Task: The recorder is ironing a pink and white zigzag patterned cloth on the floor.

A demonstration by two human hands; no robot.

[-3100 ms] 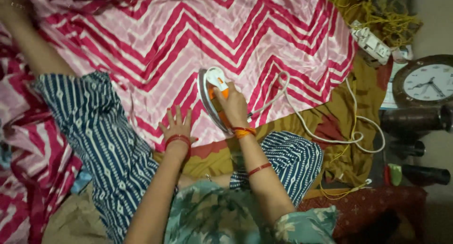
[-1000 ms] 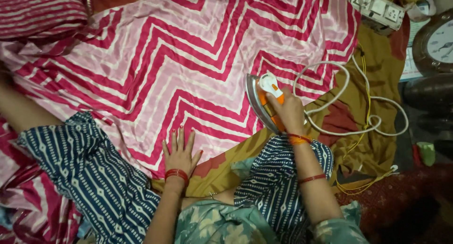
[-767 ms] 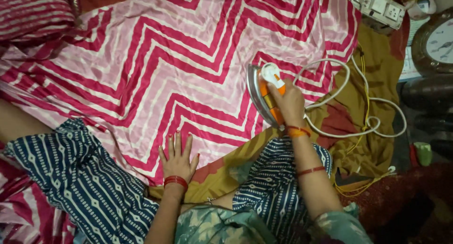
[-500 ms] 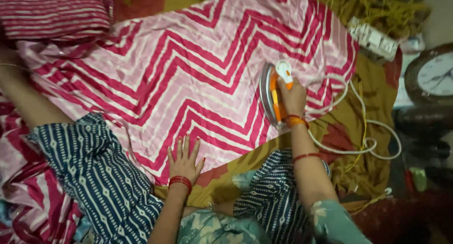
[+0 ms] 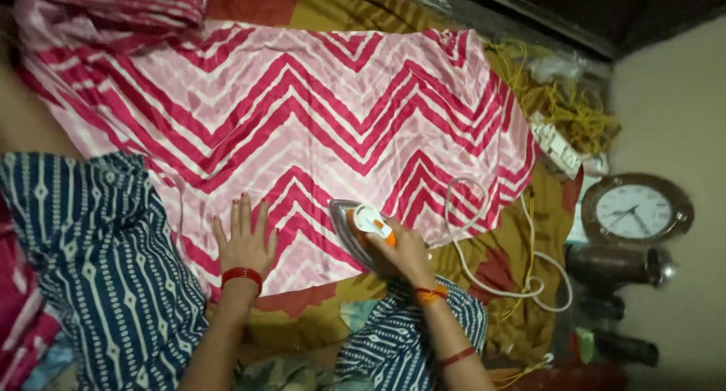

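A pink cloth with red zigzag stripes (image 5: 302, 126) lies spread flat before me. My left hand (image 5: 243, 240) rests palm down on its near edge, fingers apart, a red bangle at the wrist. My right hand (image 5: 401, 251) grips the orange handle of a white and silver electric iron (image 5: 355, 224), which sits on the cloth's near right part. The iron's white cord (image 5: 484, 247) loops off to the right.
A blue patterned garment (image 5: 98, 270) covers my knees at left and bottom. A white power strip (image 5: 556, 145), yellow tangled cord (image 5: 560, 107), a round wall clock (image 5: 634, 209) and a dark metal flask (image 5: 616, 266) lie at the right. Folded striped cloth (image 5: 113, 1) sits top left.
The iron and my right hand have slid left across the cloth, closer to my left hand. The view has shifted, showing more of the right side.
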